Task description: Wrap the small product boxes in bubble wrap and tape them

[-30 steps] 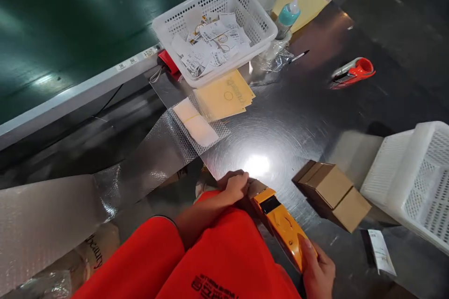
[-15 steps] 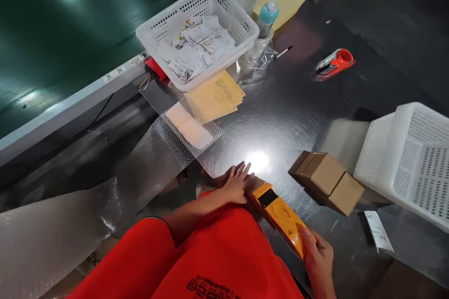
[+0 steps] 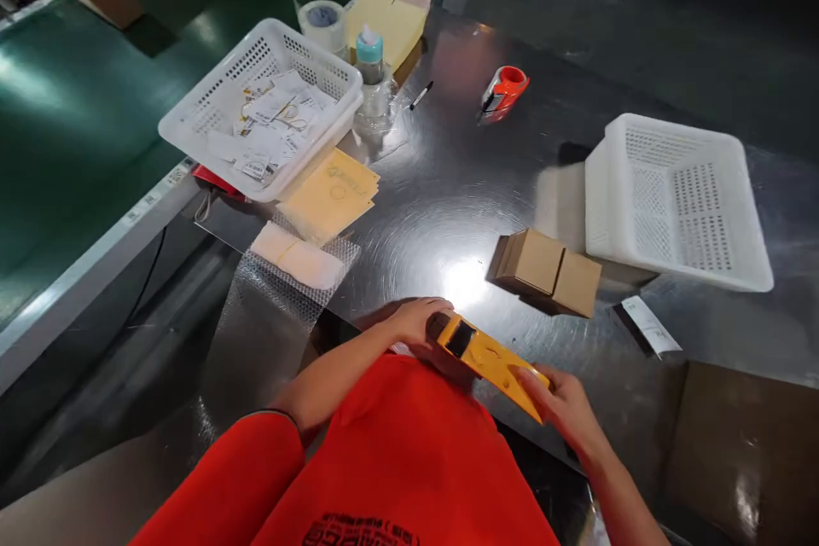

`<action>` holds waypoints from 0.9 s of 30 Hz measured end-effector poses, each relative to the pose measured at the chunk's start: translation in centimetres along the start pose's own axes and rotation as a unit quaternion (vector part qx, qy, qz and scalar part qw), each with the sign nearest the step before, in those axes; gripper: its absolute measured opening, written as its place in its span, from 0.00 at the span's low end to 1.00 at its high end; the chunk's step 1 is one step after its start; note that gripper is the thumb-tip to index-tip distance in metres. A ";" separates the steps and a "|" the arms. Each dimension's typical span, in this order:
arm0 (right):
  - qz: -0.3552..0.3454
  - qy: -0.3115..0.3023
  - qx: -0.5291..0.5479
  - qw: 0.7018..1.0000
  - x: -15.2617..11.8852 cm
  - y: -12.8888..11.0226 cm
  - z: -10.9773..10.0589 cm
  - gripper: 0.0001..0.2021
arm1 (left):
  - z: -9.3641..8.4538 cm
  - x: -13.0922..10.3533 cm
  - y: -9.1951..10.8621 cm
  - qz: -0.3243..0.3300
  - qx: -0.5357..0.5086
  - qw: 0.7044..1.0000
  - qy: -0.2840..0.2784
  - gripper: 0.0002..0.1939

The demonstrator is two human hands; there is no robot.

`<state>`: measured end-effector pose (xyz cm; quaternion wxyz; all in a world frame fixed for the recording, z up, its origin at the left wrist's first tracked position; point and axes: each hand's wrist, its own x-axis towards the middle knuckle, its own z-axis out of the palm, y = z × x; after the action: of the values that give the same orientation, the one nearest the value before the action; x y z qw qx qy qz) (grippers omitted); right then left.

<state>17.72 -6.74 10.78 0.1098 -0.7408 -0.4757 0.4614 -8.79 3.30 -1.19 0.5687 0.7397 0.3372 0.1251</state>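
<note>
A long orange case (image 3: 492, 363) with a black panel near its left end is tilted above the table's near edge, close to my body. I cannot make out its exact kind. My right hand (image 3: 556, 401) is closed on its right end, thumb on top. At its other end, by a dark rounded part, my left hand (image 3: 419, 322) has its fingers bent against it; some fingertips are hidden. Just beyond, on the metal table (image 3: 428, 222), lies a stack of small folded brown cartons (image 3: 543, 269).
A white basket of labels (image 3: 262, 115) stands left, near yellow envelopes (image 3: 333, 192) and a white foam bundle (image 3: 298, 254) on bubble wrap (image 3: 272, 299). Nested white baskets (image 3: 678, 205) stand right. Farther back are a red tape dispenser (image 3: 508, 85), a pen (image 3: 421, 95) and a teal-capped bottle (image 3: 369, 55).
My view has swung, so the table things sit farther left. My left hand's fingers, spread before, have drawn in at the orange case's end. My right hand keeps its hold.
</note>
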 end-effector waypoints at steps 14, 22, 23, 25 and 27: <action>-0.019 0.035 0.010 0.999 -0.6 10.0 -1.7 0.26 | 0.3 0.3 4.5 -0.022 0.326 0.944 -0.054 0.48; -0.062 0.019 0.038 0.997 0.1 11.2 -0.8 0.25 | 5.0 4.4 7.1 -0.003 0.417 0.893 -0.171 0.42; -0.064 0.017 0.043 0.997 0.2 11.3 -0.7 0.25 | 4.9 4.6 7.0 -0.002 0.414 0.892 -0.182 0.40; -0.070 0.013 0.053 0.996 0.4 11.3 -0.4 0.24 | 4.4 4.9 6.5 0.004 0.413 0.888 -0.205 0.38; -0.077 0.002 0.063 0.995 0.4 11.8 -0.5 0.24 | 3.9 4.9 6.1 0.009 0.419 0.881 -0.218 0.38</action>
<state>25.24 -12.45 3.75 0.1924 -0.6947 -0.5007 0.4793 -0.76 2.75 2.27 0.2640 0.9206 0.2187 -0.1870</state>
